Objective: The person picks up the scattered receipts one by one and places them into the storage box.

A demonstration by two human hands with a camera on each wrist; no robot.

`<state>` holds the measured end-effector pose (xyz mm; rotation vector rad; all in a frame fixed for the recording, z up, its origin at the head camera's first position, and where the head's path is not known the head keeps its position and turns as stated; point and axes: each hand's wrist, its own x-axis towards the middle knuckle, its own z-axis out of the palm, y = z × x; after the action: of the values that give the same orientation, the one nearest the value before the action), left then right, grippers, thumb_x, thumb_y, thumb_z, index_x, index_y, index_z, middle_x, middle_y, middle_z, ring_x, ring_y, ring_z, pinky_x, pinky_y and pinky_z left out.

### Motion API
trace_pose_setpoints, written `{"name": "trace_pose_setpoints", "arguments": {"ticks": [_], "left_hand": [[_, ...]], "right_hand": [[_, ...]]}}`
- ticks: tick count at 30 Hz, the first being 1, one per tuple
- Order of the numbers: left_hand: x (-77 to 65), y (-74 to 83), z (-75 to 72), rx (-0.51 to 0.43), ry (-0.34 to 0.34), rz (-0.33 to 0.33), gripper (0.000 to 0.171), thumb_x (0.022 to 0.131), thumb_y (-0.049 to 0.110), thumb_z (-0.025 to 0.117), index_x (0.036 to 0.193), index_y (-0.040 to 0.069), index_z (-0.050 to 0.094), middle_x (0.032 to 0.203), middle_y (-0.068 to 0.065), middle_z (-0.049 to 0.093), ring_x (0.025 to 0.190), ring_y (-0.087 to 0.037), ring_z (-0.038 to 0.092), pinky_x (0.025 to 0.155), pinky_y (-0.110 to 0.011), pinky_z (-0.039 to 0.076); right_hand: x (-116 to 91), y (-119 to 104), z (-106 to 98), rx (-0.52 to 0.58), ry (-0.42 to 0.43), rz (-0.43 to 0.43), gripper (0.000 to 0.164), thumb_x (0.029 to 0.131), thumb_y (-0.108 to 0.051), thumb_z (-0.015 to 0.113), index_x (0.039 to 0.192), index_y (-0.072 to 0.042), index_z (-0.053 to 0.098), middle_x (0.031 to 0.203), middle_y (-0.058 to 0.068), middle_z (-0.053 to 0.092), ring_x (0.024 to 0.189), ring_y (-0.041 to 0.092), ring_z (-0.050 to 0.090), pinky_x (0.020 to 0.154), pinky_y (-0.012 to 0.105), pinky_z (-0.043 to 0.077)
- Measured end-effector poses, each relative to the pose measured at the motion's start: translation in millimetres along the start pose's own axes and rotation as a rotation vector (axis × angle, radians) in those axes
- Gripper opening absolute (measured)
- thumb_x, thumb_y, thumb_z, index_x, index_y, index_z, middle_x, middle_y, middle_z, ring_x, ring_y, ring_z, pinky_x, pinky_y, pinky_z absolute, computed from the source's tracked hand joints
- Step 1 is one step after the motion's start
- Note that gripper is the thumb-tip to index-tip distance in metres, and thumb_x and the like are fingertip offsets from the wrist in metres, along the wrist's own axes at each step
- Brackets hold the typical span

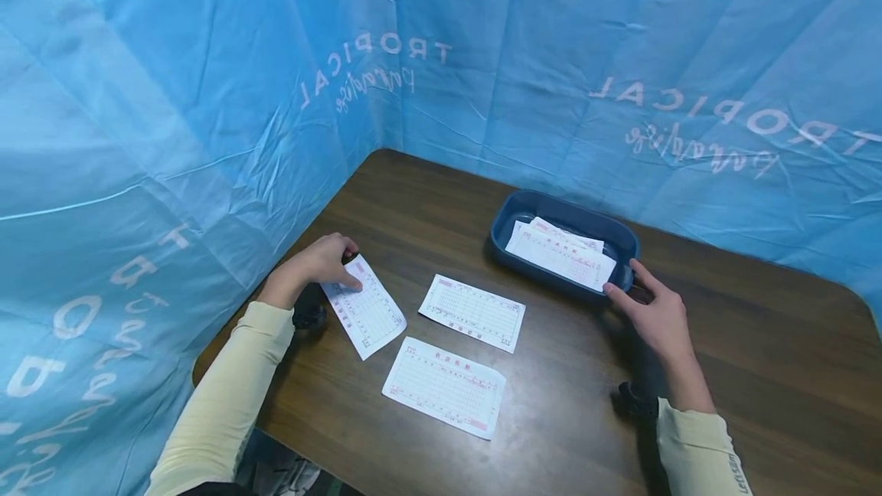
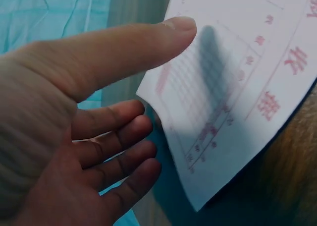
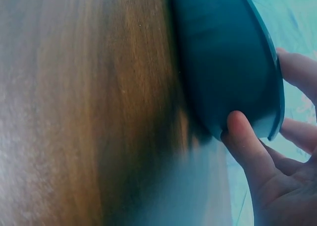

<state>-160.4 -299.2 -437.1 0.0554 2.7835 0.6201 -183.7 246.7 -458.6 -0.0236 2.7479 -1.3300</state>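
A printed paper slip [image 1: 365, 308] with pink and red markings lies at the left of the table, beneath my left hand [image 1: 324, 260]. The left thumb [image 2: 181, 30] reaches over the slip's face, while the other fingers stay beside its edge; whether the thumb presses on it I cannot tell. My right hand [image 1: 658, 316] holds the right end of a dark blue plastic tray [image 1: 506, 232], thumb on the near wall and fingers on the far side. Inside the tray are a few similar slips [image 1: 561, 255], overlapping.
Two more slips lie flat mid-table, one [image 1: 474, 312] above the other [image 1: 444, 387]. The brown wooden table [image 1: 551, 404] has rounded corners. Blue printed curtains [image 1: 468, 98] hang along its back and left edges.
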Motion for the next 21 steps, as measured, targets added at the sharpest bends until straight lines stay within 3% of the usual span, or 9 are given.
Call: {"name": "trace_pose_setpoints", "arguments": {"ticks": [9, 14, 21], "left_hand": [[3.6, -0.5, 5.7, 0.061, 0.017, -0.013, 0.06, 0.07, 0.025, 0.087, 0.114, -0.004, 0.059, 0.106, -0.016, 0.052, 0.097, -0.028, 0.045, 0.082, -0.04, 0.043], [2.0, 1.4, 5.9, 0.042, 0.0, -0.058, 0.052, 0.071, 0.024, 0.086, 0.109, -0.001, 0.061, 0.101, -0.014, 0.05, 0.095, -0.029, 0.043, 0.073, -0.036, 0.044], [3.0, 1.6, 4.9, 0.023, -0.014, -0.052, 0.051, 0.071, 0.021, 0.085, 0.108, 0.001, 0.056, 0.103, -0.013, 0.051, 0.098, -0.031, 0.041, 0.076, -0.038, 0.043]], "right_hand": [[-0.1, 1.3, -1.0, 0.003, 0.001, -0.009, 0.085, 0.087, -0.057, 0.06, 0.154, -0.022, 0.02, 0.146, 0.025, 0.035, 0.127, 0.045, 0.041, 0.091, 0.062, 0.04], [-0.4, 1.4, -0.1, -0.009, 0.001, -0.005, 0.086, 0.087, -0.059, 0.059, 0.154, -0.021, 0.02, 0.147, 0.026, 0.034, 0.127, 0.045, 0.041, 0.091, 0.062, 0.039], [0.4, 0.5, -1.2, -0.013, -0.007, -0.012, 0.085, 0.088, -0.057, 0.059, 0.154, -0.02, 0.02, 0.147, 0.026, 0.034, 0.127, 0.045, 0.04, 0.092, 0.063, 0.038]]}}
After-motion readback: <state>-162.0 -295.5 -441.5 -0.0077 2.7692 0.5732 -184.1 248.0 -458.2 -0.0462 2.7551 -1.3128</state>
